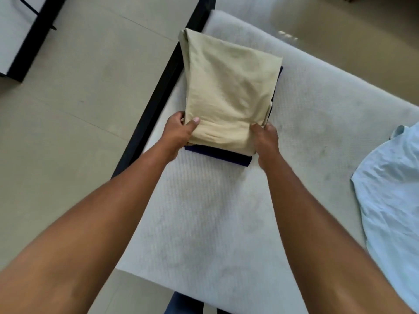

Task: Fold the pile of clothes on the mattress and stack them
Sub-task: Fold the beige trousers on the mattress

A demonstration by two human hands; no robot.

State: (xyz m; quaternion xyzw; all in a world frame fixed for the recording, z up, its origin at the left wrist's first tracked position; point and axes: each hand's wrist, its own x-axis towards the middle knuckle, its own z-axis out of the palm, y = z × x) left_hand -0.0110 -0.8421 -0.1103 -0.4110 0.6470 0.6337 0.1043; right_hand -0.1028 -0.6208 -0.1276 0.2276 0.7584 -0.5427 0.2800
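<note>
So the person's got a folded beige garment sitting on top of a folded navy one, right by the left edge of the mattress, toward the far end. The left hand pinches the beige piece's near left corner, thumb on top and fingers tucked under. The right hand does the same at the near right corner. A light blue shirt lies unfolded at the mattress's right edge, well apart from the stack.

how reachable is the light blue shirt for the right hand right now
Probably yes, once it lets go: the right hand grips the beige garment, but only bare mattress lies between it and the shirt.
</note>
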